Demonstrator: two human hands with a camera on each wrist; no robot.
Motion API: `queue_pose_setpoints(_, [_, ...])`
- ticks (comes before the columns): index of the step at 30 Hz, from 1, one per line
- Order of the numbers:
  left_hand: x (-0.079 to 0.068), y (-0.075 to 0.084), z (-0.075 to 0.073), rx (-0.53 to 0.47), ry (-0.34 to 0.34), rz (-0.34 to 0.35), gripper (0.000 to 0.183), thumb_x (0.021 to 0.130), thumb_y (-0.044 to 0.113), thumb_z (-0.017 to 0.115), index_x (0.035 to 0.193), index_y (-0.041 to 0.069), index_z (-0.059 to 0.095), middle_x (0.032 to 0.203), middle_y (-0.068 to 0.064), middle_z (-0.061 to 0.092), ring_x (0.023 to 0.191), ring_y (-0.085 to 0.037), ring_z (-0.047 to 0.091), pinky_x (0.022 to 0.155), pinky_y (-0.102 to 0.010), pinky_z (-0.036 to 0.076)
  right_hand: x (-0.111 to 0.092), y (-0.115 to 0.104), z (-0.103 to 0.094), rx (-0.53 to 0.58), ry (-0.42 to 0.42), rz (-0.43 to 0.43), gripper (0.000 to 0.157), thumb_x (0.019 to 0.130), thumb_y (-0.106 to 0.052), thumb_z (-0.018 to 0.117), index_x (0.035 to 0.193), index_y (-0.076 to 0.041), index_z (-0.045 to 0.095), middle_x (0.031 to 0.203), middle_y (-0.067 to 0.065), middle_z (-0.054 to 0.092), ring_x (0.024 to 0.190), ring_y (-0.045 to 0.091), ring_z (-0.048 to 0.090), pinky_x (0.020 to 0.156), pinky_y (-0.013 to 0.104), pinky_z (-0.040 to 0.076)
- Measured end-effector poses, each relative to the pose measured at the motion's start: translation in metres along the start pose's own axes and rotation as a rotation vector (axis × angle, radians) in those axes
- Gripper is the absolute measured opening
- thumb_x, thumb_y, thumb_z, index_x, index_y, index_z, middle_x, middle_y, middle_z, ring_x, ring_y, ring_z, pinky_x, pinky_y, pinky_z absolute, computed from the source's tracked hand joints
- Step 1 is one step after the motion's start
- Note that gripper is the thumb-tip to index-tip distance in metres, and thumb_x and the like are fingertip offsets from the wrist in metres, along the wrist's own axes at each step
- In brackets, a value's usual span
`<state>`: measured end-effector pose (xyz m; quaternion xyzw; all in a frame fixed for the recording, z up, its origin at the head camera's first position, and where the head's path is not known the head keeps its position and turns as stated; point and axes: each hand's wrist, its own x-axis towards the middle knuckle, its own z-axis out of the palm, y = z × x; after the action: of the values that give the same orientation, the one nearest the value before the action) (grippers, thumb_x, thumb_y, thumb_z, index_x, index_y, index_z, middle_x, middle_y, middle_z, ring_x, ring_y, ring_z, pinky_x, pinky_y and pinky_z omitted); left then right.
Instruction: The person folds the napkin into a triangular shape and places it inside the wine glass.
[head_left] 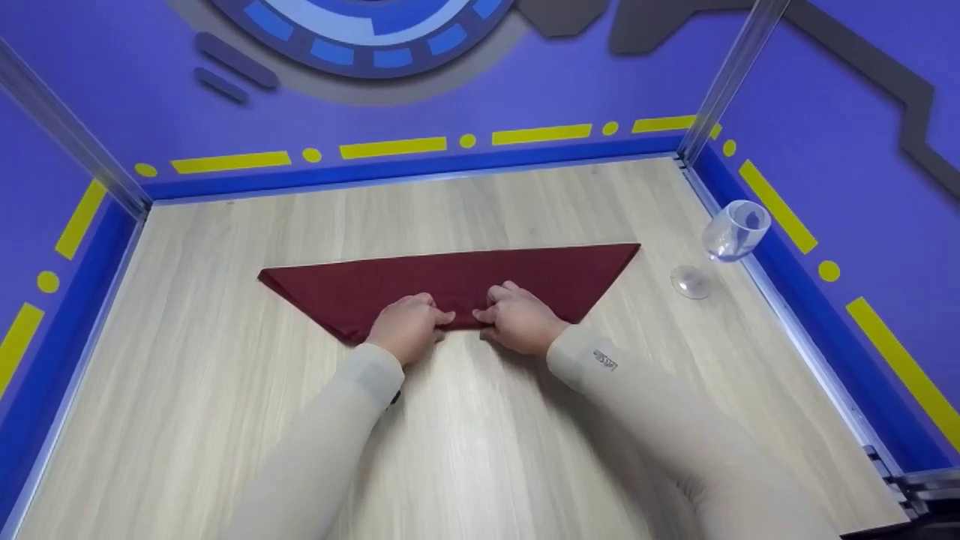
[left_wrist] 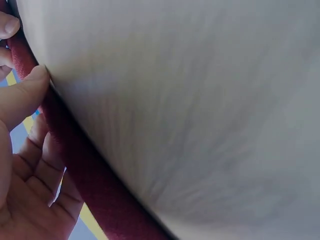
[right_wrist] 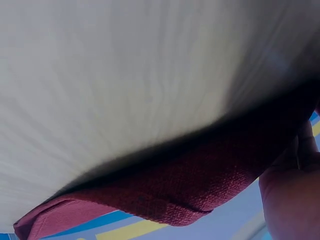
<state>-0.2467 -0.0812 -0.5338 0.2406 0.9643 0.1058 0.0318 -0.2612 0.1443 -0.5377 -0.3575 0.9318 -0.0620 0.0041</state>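
A dark red cloth napkin point(head_left: 450, 271), folded into a long trapezoid, lies across the middle of the table with its longer edge at the back. At its shorter front edge my left hand point(head_left: 407, 327) pinches the fabric. In the left wrist view the thumb point(left_wrist: 30, 92) lies on the near side of the cloth strip point(left_wrist: 100, 185), with the other fingers behind it. A short way to the right, my right hand point(head_left: 520, 318) grips the same edge. The right wrist view shows the folded cloth point(right_wrist: 175, 185) from low down, with part of the right hand point(right_wrist: 295, 200) at the frame's edge.
A stemmed clear glass point(head_left: 736, 231) stands upright at the right, near the table's side rail. The pale wood-grain table point(head_left: 187, 375) is bounded by blue-purple panels point(head_left: 420, 120) at the back and both sides.
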Motion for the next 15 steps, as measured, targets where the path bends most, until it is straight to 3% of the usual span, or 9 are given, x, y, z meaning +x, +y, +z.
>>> queue_pose_setpoints(4, [0.0033, 0.0003, 0.0006, -0.022, -0.004, -0.030, 0.035, 0.080, 0.026, 0.073, 0.113, 0.033, 0.067, 0.093, 0.004, 0.058, 0.081, -0.014, 0.056, 0.072, -0.030, 0.048, 0.0015, -0.0026, 0.0001, -0.044, 0.016, -0.010, 0.035, 0.083, -0.031, 0.069, 0.118, -0.023, 0.065, 0.091, -0.001, 0.057, 0.080, 0.016, 0.050, 0.072, 0.029, 0.045])
queue_pose_setpoints(9, [0.0069, 0.0028, 0.0012, 0.033, -0.018, -0.043, 0.026, 0.085, 0.023, 0.067, 0.110, 0.030, 0.070, 0.096, 0.003, 0.062, 0.087, -0.018, 0.060, 0.078, -0.033, 0.050, 0.0033, -0.0063, -0.0009, -0.070, 0.036, 0.007, 0.024, 0.086, -0.023, 0.065, 0.108, -0.024, 0.071, 0.087, -0.002, 0.061, 0.078, 0.018, 0.056, 0.074, 0.032, 0.049])
queue_pose_setpoints(12, [0.0075, 0.0040, 0.0007, 0.062, -0.029, -0.053, 0.022, 0.088, 0.021, 0.062, 0.107, 0.025, 0.071, 0.096, 0.001, 0.065, 0.092, -0.021, 0.061, 0.082, -0.036, 0.050, 0.0040, -0.0069, -0.0017, -0.060, 0.033, 0.023, 0.020, 0.088, -0.019, 0.061, 0.103, -0.022, 0.073, 0.085, -0.002, 0.063, 0.080, 0.017, 0.059, 0.077, 0.032, 0.050])
queue_pose_setpoints(15, [0.0071, 0.0043, -0.0006, 0.017, -0.039, -0.092, 0.018, 0.090, 0.020, 0.059, 0.104, 0.021, 0.071, 0.097, 0.000, 0.066, 0.094, -0.020, 0.062, 0.084, -0.037, 0.050, 0.0043, -0.0054, -0.0026, -0.010, 0.009, 0.050, 0.018, 0.090, -0.017, 0.058, 0.100, -0.019, 0.073, 0.087, -0.003, 0.066, 0.084, 0.015, 0.062, 0.082, 0.031, 0.050])
